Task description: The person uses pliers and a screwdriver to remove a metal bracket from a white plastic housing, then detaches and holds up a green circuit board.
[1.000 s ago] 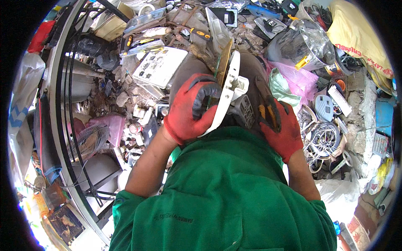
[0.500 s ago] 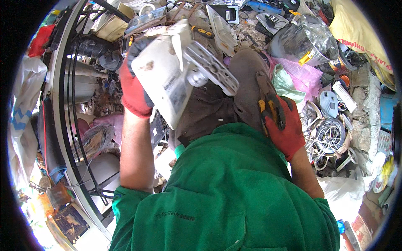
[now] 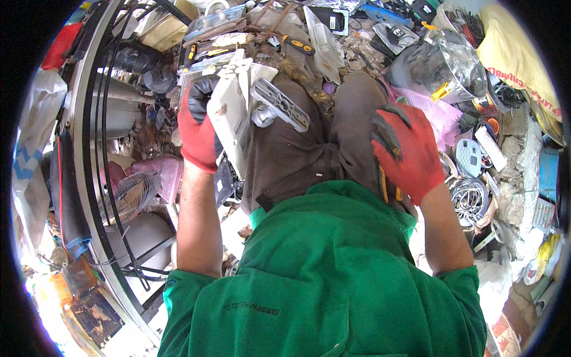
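My left hand (image 3: 199, 128), in a red and black glove, is closed on the edge of a white flat plastic housing (image 3: 229, 119). A slotted metal mounting bracket (image 3: 281, 106) juts from it toward my lap. The housing is held tilted, with a narrow side turned up. Over my right thigh is my right hand (image 3: 407, 152), gloved alike, its fingers stretched and loosely bent with nothing visible in them. A hand tool with yellow and black handles (image 3: 384, 183) rests by my hip below that hand, mostly hidden.
Scrap covers the ground ahead, with a yellow-black tool (image 3: 298, 45) and a screwdriver (image 3: 190, 58). A clear bucket (image 3: 440, 65) and yellow sack (image 3: 517, 53) stand far right. Coiled cables (image 3: 470, 199) lie at right. A metal frame (image 3: 89, 149) runs along my left.
My right hand has let go of the yellow-handled tool, which now sits lower by my hip. The white housing has turned in my left hand, showing less of its broad face.
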### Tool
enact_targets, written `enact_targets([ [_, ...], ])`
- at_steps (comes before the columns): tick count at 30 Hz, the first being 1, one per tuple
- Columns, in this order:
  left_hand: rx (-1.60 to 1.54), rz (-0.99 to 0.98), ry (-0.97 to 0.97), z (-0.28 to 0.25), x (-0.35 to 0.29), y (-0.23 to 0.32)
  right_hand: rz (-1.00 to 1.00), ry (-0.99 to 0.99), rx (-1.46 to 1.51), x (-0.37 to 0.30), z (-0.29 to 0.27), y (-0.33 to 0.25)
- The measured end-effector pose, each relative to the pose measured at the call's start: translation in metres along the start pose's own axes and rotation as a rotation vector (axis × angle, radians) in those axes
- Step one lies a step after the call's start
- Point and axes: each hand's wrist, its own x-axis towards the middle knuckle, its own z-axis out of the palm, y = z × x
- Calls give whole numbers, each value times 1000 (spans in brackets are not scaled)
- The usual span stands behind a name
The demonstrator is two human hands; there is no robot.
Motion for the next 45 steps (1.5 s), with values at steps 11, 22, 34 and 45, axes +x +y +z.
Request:
enact_targets([
  [11, -86, -39, 114, -16, -18, -4, -384, -672, -346, 97, 38, 12],
  [22, -197, -71, 167, -14, -22, -7, -671, -743, -435, 100, 50, 8],
  [34, -111, -47, 192, -18, -27, -15, -653, -812, -347, 113, 45, 13],
  [45, -187, -48, 196, -16, -28, -14, -572, -974, -614, 122, 55, -24],
])
